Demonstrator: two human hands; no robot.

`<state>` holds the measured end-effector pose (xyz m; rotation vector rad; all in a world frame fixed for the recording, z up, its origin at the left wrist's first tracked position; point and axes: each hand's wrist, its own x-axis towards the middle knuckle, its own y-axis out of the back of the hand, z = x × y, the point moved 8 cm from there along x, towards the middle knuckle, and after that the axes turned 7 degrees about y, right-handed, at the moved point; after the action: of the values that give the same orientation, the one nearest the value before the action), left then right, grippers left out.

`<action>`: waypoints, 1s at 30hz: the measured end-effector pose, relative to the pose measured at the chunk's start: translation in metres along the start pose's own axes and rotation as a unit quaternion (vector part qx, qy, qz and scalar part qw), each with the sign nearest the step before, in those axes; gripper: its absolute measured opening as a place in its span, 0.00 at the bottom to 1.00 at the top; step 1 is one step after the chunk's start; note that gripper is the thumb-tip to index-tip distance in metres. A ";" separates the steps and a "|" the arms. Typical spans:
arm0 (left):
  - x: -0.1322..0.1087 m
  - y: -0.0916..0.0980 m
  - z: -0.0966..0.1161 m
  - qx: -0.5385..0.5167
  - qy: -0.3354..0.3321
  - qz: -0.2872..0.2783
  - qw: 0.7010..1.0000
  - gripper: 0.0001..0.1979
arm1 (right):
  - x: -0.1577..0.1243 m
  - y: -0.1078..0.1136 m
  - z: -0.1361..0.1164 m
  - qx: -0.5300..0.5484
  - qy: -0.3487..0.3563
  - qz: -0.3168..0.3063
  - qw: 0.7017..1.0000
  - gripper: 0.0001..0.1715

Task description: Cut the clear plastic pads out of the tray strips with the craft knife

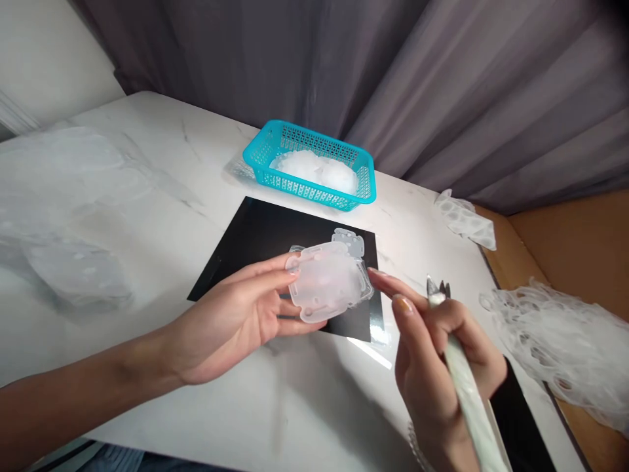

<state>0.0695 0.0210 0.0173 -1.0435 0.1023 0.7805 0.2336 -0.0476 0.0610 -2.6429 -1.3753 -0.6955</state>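
Observation:
My left hand [236,314] is closed on a translucent plastic piece [324,282] with rounded, notched edges, held above a black mat [240,242]. Thin clear edges show behind the piece on its right side, so there may be more than one layer. In my right hand [437,360] is a tool with a pale, wrapped-looking handle [466,387] and a forked metal tip; its exact kind is unclear. The right forefinger stretches toward the right edge of the plastic piece. Just beyond lies a smaller clear plastic piece [348,242] on the mat.
A turquoise basket [307,190] holding whitish translucent pieces [319,172] stands behind the mat. Clear plastic bags [73,210] lie at the left. On the right are a tangled heap of clear plastic cutouts [565,347], a perforated strip [466,219] and a brown cardboard box [574,242].

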 end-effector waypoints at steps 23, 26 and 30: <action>-0.002 0.000 -0.005 -0.043 0.020 -0.007 0.999 0.15 | -0.002 -0.006 0.037 0.129 -0.157 -0.047 0.978 0.25; -0.002 -0.001 -0.006 -0.041 0.022 -0.012 0.999 0.15 | -0.002 -0.007 0.039 0.135 -0.165 -0.052 0.976 0.25; -0.002 -0.002 -0.005 -0.033 0.023 -0.019 0.999 0.15 | -0.002 -0.009 0.040 0.140 -0.168 -0.054 0.974 0.25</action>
<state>0.0711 0.0149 0.0170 -1.1220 0.0961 0.7305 0.2399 -0.0333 0.0231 -2.5502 -1.5706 -0.0464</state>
